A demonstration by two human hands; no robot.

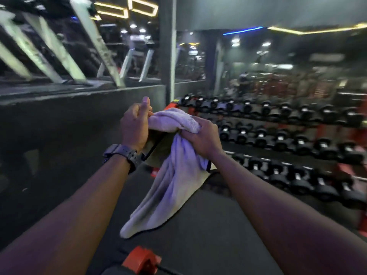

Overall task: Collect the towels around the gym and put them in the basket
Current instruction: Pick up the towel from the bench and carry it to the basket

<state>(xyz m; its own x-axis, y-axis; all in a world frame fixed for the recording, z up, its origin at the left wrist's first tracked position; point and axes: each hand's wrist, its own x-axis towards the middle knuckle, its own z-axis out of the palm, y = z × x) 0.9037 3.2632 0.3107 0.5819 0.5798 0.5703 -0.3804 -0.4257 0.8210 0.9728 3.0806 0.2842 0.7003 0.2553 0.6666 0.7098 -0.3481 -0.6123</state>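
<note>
A pale towel [174,175] hangs in front of me at the middle of the head view, bunched at the top and draping down toward the dark floor. My right hand [200,137] is closed around the gathered part of the towel. My left hand [135,126], with a dark watch on its wrist, pinches the towel's upper left edge, thumb raised. No basket is in view.
A long three-tier rack of black dumbbells [278,139] runs along the right, in front of a mirror wall. A low dark ledge [79,100] with white machine frames stands at the left. A red weight plate [142,261] lies on the floor near my feet.
</note>
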